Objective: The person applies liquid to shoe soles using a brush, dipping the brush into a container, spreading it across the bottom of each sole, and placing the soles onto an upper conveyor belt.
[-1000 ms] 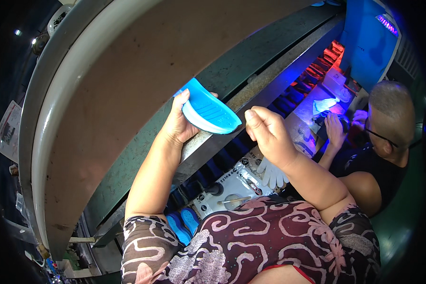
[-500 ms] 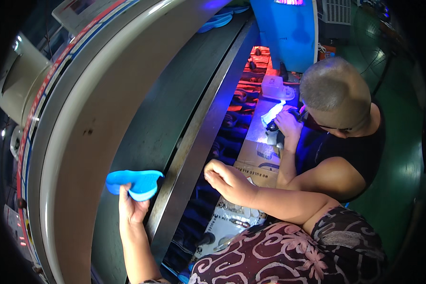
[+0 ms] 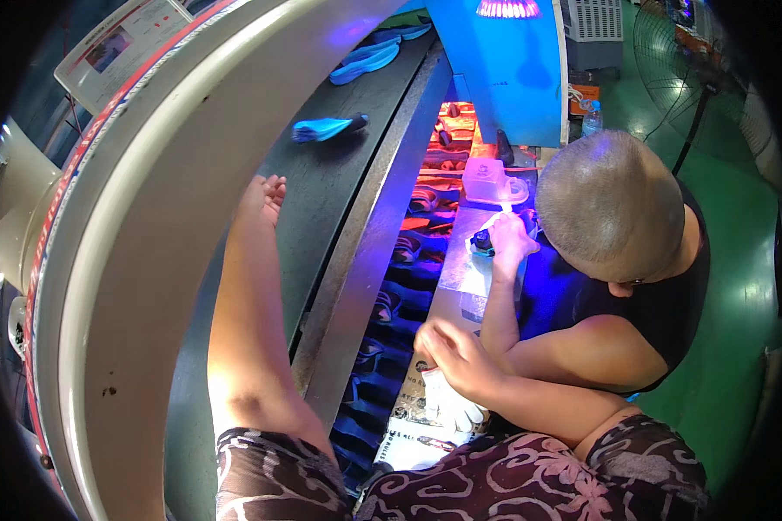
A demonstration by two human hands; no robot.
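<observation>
My left hand (image 3: 266, 193) reaches far out over the dark conveyor belt (image 3: 321, 200), fingers spread and empty. Just beyond it a light blue shoe sole (image 3: 326, 128) lies on the belt, apart from the hand. My right hand (image 3: 453, 349) rests with loosely bent fingers on the narrow work surface. It holds nothing and sits right above a white glove (image 3: 452, 406) lying on a printed sheet.
A co-worker (image 3: 613, 204) sits close at the right, their hands (image 3: 506, 234) working on a small part under blue light by a clear plastic box (image 3: 487, 181). More blue soles (image 3: 369, 54) lie farther up the belt. A row of dark moulds (image 3: 400, 286) runs alongside. A curved grey housing (image 3: 122, 286) arches at left.
My left hand carried the blue sole out to the belt and let go; the sole now lies beyond it. My right hand dropped to the work surface.
</observation>
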